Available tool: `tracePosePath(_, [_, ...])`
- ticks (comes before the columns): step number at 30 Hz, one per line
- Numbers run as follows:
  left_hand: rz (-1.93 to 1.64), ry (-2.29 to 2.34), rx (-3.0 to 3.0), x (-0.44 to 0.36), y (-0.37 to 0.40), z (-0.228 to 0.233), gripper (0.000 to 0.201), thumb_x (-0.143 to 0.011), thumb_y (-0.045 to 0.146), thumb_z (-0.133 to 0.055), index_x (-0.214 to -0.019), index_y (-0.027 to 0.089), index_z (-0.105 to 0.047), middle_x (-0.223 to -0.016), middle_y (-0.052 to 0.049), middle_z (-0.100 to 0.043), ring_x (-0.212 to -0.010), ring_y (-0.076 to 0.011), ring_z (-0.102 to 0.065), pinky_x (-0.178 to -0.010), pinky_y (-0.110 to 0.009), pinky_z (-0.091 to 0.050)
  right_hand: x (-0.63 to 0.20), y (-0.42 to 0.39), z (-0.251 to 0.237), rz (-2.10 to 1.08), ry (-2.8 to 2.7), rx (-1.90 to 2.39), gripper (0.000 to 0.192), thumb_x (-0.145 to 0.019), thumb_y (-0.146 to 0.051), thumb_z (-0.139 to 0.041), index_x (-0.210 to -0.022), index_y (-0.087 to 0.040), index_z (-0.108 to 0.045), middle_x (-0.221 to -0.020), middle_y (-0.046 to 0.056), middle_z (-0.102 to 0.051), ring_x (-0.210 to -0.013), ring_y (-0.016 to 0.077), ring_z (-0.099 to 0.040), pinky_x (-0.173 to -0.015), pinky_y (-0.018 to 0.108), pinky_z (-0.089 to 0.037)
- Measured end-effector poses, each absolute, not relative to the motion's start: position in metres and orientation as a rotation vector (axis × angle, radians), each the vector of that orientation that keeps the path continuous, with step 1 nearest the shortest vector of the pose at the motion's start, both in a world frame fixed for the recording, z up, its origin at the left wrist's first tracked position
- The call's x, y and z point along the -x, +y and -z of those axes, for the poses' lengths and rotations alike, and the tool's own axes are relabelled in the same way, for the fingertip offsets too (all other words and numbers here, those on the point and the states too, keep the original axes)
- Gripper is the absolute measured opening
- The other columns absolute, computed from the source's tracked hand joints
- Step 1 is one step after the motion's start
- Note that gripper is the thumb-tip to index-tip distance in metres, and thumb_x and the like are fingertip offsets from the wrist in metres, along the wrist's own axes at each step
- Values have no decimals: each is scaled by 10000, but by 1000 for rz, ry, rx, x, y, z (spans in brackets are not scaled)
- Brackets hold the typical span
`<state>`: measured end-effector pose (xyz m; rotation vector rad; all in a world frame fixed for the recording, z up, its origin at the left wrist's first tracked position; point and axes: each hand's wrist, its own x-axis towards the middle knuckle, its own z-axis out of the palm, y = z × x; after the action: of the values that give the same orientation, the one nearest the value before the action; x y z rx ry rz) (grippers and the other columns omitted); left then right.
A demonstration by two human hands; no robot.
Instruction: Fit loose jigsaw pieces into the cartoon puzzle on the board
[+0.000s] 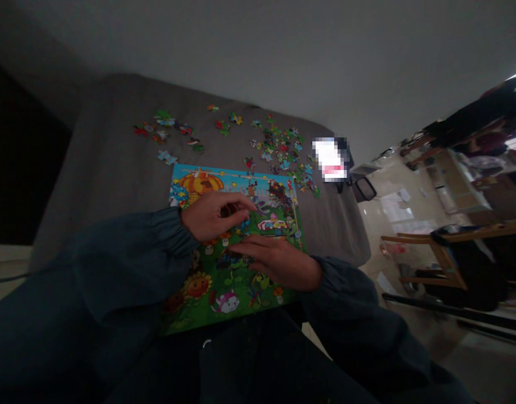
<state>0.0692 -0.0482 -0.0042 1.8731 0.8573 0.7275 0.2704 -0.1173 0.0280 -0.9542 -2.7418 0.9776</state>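
Note:
A brightly coloured cartoon jigsaw puzzle board (236,297) lies in front of me, with sunflowers, a pumpkin and other figures printed on a green and blue ground. Over its middle is my left hand (216,216), fingers curled and thumb close to the index finger. Whatever the fingertips may hold cannot be made out against the busy picture. Just below and to the right, my right hand (279,259) rests palm down on the board, fingers stretched out. Loose puzzle pieces (279,143) lie in a heap beyond the board's far edge.
More puzzle pieces (161,132) are scattered at the far left of the grey cloth-covered surface (115,140). A lit, blurred-out screen (330,160) stands at the far right corner. Past the right edge are a tiled floor and a wooden chair (443,252). A pale wall rises behind.

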Motion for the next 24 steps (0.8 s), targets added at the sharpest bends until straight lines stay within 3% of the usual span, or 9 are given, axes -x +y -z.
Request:
tracePosePath(3, [-727, 864, -1873, -69, -48, 4, 296, -875, 395, -543, -1006, 171, -686, -796, -36, -706, -686, -153, -642, -613, -246, -495, -273, -123, -27, -831, -2746, 935, 423, -930, -77, -476, -1342, -173, -489, -1278, 96, -572, -1138, 166, -560, -986, 340, -485])
tracePosePath(8, [-717, 881, -1883, -69, -49, 4, 287, -874, 401, -548, -1002, 184, -686, -786, -21, -705, -679, -145, -636, -598, -234, -485, -279, -144, -28, -541, -2812, 1021, 220, -942, -254, -545, -1129, -192, -643, -1102, 75, -658, -1070, 215, -574, -957, 390, -499])
tracePosePath(14, [-721, 877, -1894, -69, -49, 4, 280, -875, 393, -548, -1001, 191, -695, -793, -21, -711, -682, -147, -646, -601, -233, -490, -290, -167, -20, -417, -2863, 1075, 378, -931, -304, -568, -1281, -161, -561, -1333, 88, -572, -1286, 272, -455, -1050, 431, -454])
tracePosePath(24, [-704, 880, -1913, -68, -47, 3, 263, -887, 387, -548, -988, 192, -693, -789, -20, -709, -664, -140, -645, -575, -219, -475, -291, -171, -21, -412, -2868, 1078, 403, -927, -332, -570, -1286, -150, -557, -1372, 85, -548, -1287, 287, -436, -1049, 450, -448])
